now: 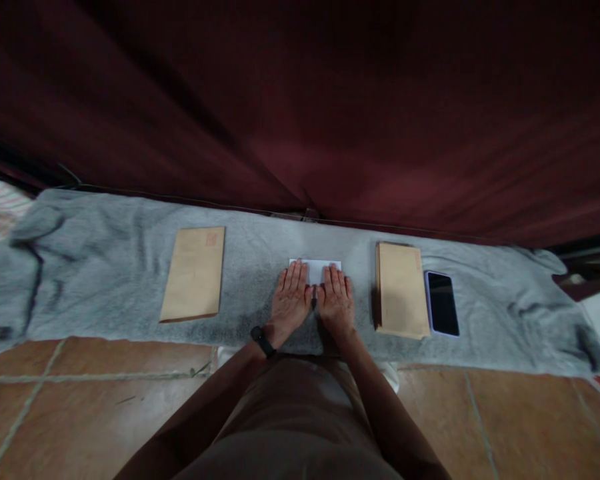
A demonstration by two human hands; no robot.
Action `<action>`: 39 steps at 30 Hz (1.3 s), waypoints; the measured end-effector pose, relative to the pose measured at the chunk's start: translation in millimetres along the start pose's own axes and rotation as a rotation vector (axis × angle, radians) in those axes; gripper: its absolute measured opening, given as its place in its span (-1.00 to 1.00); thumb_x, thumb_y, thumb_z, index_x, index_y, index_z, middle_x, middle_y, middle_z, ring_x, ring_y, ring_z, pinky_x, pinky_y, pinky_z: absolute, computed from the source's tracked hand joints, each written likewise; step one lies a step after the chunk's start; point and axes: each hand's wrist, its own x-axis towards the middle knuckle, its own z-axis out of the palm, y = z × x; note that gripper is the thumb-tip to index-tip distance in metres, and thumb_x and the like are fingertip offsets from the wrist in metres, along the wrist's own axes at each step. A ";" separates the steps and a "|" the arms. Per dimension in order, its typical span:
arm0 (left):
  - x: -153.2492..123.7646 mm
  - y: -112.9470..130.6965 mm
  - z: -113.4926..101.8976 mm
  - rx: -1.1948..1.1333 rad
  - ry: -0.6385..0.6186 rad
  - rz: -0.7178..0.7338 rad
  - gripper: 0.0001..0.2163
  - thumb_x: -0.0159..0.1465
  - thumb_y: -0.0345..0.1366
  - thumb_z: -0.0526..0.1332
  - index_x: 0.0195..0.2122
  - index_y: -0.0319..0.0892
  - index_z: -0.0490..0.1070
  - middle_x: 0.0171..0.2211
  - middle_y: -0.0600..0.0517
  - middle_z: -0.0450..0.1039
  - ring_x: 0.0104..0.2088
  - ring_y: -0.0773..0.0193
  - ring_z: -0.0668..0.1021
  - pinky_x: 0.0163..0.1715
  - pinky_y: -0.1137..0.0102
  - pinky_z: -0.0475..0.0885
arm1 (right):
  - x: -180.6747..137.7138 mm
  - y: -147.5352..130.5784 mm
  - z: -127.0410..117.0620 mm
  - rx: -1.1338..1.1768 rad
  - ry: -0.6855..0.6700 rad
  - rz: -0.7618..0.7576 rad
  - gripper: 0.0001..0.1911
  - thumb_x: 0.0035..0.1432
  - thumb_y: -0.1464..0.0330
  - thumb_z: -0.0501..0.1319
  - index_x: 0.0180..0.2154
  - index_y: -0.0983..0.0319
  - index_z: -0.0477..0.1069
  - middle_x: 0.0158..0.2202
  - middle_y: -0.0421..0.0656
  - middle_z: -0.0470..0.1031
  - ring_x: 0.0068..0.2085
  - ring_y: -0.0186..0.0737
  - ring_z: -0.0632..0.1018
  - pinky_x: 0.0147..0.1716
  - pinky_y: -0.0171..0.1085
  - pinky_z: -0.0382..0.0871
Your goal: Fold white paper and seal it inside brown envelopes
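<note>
A white sheet of paper (316, 269) lies in front of me, mostly covered by my hands. My left hand (291, 293) presses flat on its left part, fingers stretched forward. On the right part rests my right hand (336, 297), also flat with the fingers out. The thumbs come close together at the near side of the paper. To the left lies a brown envelope (193, 273) with a red mark at its top right. Over on the right, a stack of brown envelopes (403, 290) lies beside a phone (443, 303) with a dark screen.
A grey cloth (105, 267) with wrinkled ends covers the long, narrow surface. Behind it hangs a dark red curtain (300, 133). The floor has brown tiles (95, 413). A striped cloth (3, 207) shows at the far left.
</note>
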 end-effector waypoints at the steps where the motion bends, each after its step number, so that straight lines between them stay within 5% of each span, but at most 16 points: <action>1: -0.6 -0.5 -0.8 0.004 0.001 -0.005 -0.44 0.47 -0.28 -0.10 0.46 -0.41 0.00 0.47 -0.25 -0.01 0.49 0.05 0.01 0.45 0.06 -0.04 | -1.0 2.3 -1.0 -0.007 0.004 0.005 -0.42 0.50 0.28 -0.07 0.44 0.36 0.06 0.45 0.13 0.10 0.45 0.03 0.17 0.40 0.12 0.02; 10: -3.3 -3.9 -1.3 -0.005 0.019 -0.040 -0.43 0.47 -0.26 -0.07 0.46 -0.39 0.03 0.46 -0.25 0.02 0.49 0.04 0.04 0.45 0.04 -0.04 | 3.6 4.6 -7.0 0.009 0.081 0.077 -0.41 0.51 0.28 -0.10 0.43 0.41 0.04 0.45 0.17 0.11 0.48 0.10 0.09 0.39 0.20 0.02; 18: -4.8 -4.7 -3.1 0.109 -0.025 -0.009 -0.44 0.44 -0.39 -0.08 0.47 -0.35 0.01 0.47 -0.21 0.01 0.49 0.03 0.03 0.44 0.03 0.01 | 24.3 -30.7 15.1 0.085 -0.103 -0.077 -0.45 0.52 0.27 -0.12 0.40 0.33 0.15 0.46 0.02 0.11 0.49 -0.11 0.06 0.45 0.01 -0.06; 39: -25.2 -28.3 -14.7 0.034 0.057 -0.082 -0.49 0.48 -0.26 -0.03 0.44 -0.18 0.13 0.46 -0.10 0.08 0.47 -0.02 0.11 0.42 -0.03 0.00 | -1.9 18.9 0.6 -0.097 0.019 -0.081 -0.44 0.50 0.30 -0.04 0.43 0.30 0.10 0.46 0.08 0.10 0.45 0.06 0.18 0.38 0.10 0.07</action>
